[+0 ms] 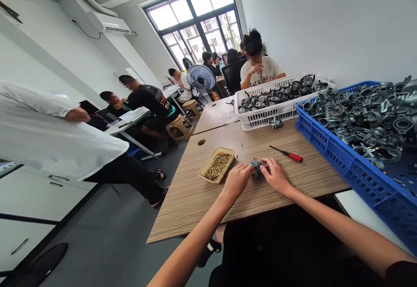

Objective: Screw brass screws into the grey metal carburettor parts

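Note:
On the wood-grain table (182,204) a small grey metal carburetor body (256,169) sits between my two hands. My left hand (239,178) grips it from the left, fingers bent against its side. From the right, my right hand (275,175) holds the same part with thumb and fingers closed on it. Brass-coloured bits stick up from its top. Just left of my left hand stands a cream tray (202,172) full of small brass screw-like pieces. A screwdriver (291,155) with a red handle lies beyond my right hand.
A blue crate (329,137) heaped with grey carburetor bodies stands at the right. Behind it is a white basket (260,117) of similar parts, with one loose carburetor (275,123) before it. A person sits across the table; another stands at the left. A fan (201,78) stands farther back.

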{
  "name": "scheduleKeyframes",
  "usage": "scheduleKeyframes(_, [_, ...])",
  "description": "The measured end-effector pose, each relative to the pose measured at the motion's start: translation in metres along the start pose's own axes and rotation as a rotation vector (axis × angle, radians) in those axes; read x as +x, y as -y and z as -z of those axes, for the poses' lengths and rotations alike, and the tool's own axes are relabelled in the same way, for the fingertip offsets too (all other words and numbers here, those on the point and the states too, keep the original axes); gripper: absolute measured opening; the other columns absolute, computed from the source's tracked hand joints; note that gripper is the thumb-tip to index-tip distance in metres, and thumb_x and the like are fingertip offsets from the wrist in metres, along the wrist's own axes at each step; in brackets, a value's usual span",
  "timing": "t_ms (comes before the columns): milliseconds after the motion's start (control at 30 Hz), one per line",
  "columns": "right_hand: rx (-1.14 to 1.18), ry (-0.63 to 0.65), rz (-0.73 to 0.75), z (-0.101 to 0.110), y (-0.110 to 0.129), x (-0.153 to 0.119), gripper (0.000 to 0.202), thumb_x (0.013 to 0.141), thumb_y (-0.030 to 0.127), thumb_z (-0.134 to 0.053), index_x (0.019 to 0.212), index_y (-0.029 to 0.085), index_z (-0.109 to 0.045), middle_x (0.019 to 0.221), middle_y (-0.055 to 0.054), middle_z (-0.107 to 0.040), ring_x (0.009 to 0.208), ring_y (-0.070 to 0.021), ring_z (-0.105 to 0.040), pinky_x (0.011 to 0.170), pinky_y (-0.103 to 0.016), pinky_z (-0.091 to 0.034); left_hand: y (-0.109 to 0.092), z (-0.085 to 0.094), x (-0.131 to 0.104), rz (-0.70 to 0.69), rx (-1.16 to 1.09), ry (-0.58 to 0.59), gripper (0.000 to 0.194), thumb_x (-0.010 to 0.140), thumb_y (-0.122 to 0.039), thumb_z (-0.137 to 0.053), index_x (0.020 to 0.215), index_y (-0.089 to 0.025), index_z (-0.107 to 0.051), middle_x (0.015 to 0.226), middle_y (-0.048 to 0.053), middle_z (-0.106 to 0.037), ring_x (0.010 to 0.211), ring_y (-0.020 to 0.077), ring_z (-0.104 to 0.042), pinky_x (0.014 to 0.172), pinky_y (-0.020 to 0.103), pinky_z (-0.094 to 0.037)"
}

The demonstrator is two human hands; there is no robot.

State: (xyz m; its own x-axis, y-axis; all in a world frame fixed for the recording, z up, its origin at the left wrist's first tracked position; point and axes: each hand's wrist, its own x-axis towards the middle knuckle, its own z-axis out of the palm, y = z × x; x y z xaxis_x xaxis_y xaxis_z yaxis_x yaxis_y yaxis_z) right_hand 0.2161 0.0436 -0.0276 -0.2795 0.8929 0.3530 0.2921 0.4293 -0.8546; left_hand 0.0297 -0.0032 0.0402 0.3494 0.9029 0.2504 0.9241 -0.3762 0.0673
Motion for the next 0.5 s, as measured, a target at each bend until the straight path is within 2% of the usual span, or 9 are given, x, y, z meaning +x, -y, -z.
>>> scheduleKeyframes(133, [0.000, -0.007, 0.004, -0.001, -0.001, 0.001, 0.030, 0.099, 0.033, -0.051, 0.124, 0.022, -0.064, 0.120, -0.012, -0.067, 0.098, -0.0232, -0.070, 0.096, -0.043, -0.057, 0.002, -0.007, 0.003, 0.000, 0.020, -0.003, 0.019, 0.103, -0.029, -0.054, 0.092, -0.022, -0.069, 0.086, 0.006, -0.071, 0.085, 0.0210, -0.066, 0.078, 0.032, -0.052])
scheduleKeyframes(267, [0.013, -0.001, -0.006, -0.002, -0.002, 0.000, 0.031, 0.100, 0.034, -0.050, 0.124, 0.021, -0.064, 0.121, -0.012, -0.067, 0.098, -0.0234, -0.070, 0.094, -0.043, -0.057, -0.001, -0.011, 0.004, -0.004, 0.014, -0.041, 0.017, 0.101, -0.030, -0.058, 0.090, -0.022, -0.068, 0.087, 0.006, -0.071, 0.087, 0.0214, -0.064, 0.083, 0.033, -0.052])
scheduleKeyframes(333, [0.024, -0.006, -0.010, -0.003, -0.001, -0.001, 0.031, 0.099, 0.035, -0.050, 0.123, 0.021, -0.064, 0.120, -0.012, -0.067, 0.097, -0.0232, -0.070, 0.094, -0.043, -0.057, -0.001, -0.013, 0.004, 0.002, -0.011, -0.111, 0.014, 0.100, -0.031, -0.061, 0.091, -0.022, -0.068, 0.094, 0.006, -0.071, 0.094, 0.0228, -0.064, 0.088, 0.036, -0.053])
scheduleKeyframes(400, [0.037, -0.017, -0.016, -0.003, 0.000, -0.001, 0.031, 0.100, 0.036, -0.050, 0.123, 0.022, -0.064, 0.120, -0.012, -0.067, 0.097, -0.0229, -0.070, 0.095, -0.042, -0.057, -0.001, -0.018, 0.003, 0.013, -0.074, -0.204, 0.011, 0.099, -0.030, -0.063, 0.094, -0.022, -0.069, 0.110, 0.008, -0.070, 0.105, 0.0240, -0.063, 0.095, 0.039, -0.053])
scheduleKeyframes(467, [0.036, -0.052, -0.022, 0.002, 0.000, 0.003, 0.030, 0.100, 0.037, -0.048, 0.120, 0.022, -0.065, 0.119, -0.012, -0.068, 0.097, -0.0232, -0.070, 0.095, -0.043, -0.057, -0.001, -0.026, 0.002, 0.017, -0.176, -0.275, 0.008, 0.099, -0.028, -0.063, 0.097, -0.023, -0.068, 0.121, 0.008, -0.067, 0.112, 0.0234, -0.063, 0.100, 0.040, -0.053])
scheduleKeyframes(500, [0.026, -0.081, -0.021, 0.008, -0.001, 0.007, 0.031, 0.100, 0.038, -0.048, 0.119, 0.021, -0.065, 0.118, -0.012, -0.068, 0.097, -0.0237, -0.070, 0.095, -0.043, -0.057, -0.001, -0.031, 0.002, 0.017, -0.230, -0.298, 0.008, 0.100, -0.027, -0.062, 0.097, -0.022, -0.068, 0.120, 0.008, -0.067, 0.112, 0.0224, -0.064, 0.101, 0.039, -0.053])
